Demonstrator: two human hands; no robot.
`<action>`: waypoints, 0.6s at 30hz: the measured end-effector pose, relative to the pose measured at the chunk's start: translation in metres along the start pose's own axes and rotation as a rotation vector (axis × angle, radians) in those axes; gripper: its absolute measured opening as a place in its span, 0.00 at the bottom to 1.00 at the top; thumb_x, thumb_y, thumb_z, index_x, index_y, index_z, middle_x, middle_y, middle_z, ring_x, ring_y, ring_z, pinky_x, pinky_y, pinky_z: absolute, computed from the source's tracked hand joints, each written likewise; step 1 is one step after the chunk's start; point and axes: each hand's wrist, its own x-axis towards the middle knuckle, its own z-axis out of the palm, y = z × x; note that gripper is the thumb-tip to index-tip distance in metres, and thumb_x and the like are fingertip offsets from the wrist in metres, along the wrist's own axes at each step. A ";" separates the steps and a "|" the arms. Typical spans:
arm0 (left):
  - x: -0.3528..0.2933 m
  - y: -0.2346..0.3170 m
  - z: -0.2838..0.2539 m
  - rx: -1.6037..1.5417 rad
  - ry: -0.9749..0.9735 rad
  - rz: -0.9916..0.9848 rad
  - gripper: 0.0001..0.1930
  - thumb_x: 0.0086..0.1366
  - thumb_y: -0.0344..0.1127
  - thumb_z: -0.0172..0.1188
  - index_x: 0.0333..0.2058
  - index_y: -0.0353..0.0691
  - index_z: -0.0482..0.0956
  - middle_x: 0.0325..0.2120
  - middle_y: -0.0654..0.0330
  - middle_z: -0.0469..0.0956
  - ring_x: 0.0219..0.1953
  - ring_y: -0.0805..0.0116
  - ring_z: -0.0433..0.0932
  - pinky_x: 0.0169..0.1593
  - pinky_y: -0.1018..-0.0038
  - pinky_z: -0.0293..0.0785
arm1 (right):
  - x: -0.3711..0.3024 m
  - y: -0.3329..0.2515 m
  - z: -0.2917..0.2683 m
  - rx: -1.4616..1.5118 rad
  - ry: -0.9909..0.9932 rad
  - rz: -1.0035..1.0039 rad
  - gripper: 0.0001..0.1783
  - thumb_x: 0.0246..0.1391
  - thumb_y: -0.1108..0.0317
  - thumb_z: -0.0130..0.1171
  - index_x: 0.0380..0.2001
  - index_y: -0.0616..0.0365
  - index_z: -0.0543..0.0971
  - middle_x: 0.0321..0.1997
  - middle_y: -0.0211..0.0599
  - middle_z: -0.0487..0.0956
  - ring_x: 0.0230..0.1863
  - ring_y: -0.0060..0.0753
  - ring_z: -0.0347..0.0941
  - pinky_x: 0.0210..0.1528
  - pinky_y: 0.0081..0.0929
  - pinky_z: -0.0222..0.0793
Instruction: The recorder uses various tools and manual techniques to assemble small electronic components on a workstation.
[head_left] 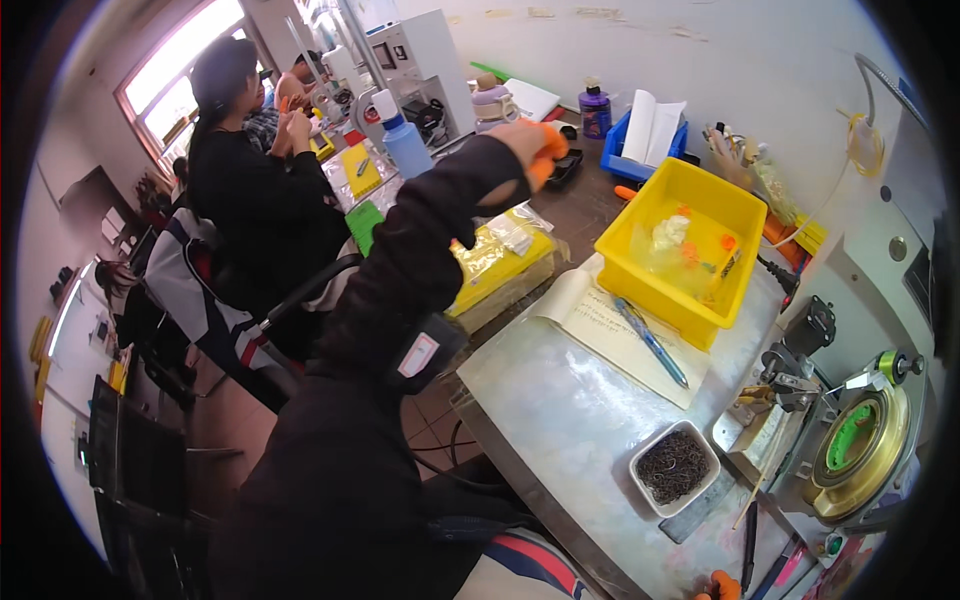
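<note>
My left arm, in a black sleeve, reaches far across to the back of the bench. My left hand (530,145) wears orange finger covers. Its fingers bend downward beside a small black tray (567,170), and the hand hides whatever is under them. A lilac jug (492,103) stands just behind it. Only orange-covered fingertips of my right hand (720,586) show at the lower edge, near a black-handled tool (750,548). A white dish (675,468) of small dark wire-like pieces sits on the metal bench top.
A yellow bin (680,310) holds plastic bags and orange bits. Beside it, a pen (650,342) lies on an open notebook (600,315). A machine with a gold wheel (860,450) stands right. One person (225,150) sits left; others are farther back.
</note>
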 end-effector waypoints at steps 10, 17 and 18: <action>-0.048 -0.065 0.042 0.201 -0.033 0.280 0.14 0.40 0.32 0.54 0.31 0.38 0.72 0.31 0.50 0.71 0.40 0.55 0.68 0.45 0.70 0.63 | -0.025 0.041 0.001 0.178 0.111 0.097 0.17 0.50 0.59 0.45 0.33 0.65 0.69 0.22 0.29 0.67 0.17 0.13 0.56 0.19 0.11 0.52; -0.092 -0.158 0.039 0.237 0.126 0.394 0.12 0.44 0.23 0.47 0.31 0.36 0.71 0.30 0.53 0.71 0.36 0.59 0.70 0.41 0.72 0.66 | 0.033 -0.013 -0.014 0.034 0.255 -0.037 0.16 0.38 0.65 0.61 0.30 0.64 0.73 0.21 0.38 0.72 0.19 0.28 0.68 0.23 0.18 0.63; -0.081 -0.125 0.038 0.205 0.120 0.445 0.12 0.44 0.23 0.47 0.31 0.36 0.71 0.30 0.53 0.71 0.36 0.59 0.70 0.41 0.72 0.66 | 0.035 -0.015 -0.020 -0.015 0.289 -0.068 0.17 0.37 0.64 0.61 0.30 0.64 0.73 0.20 0.38 0.72 0.18 0.27 0.68 0.21 0.17 0.63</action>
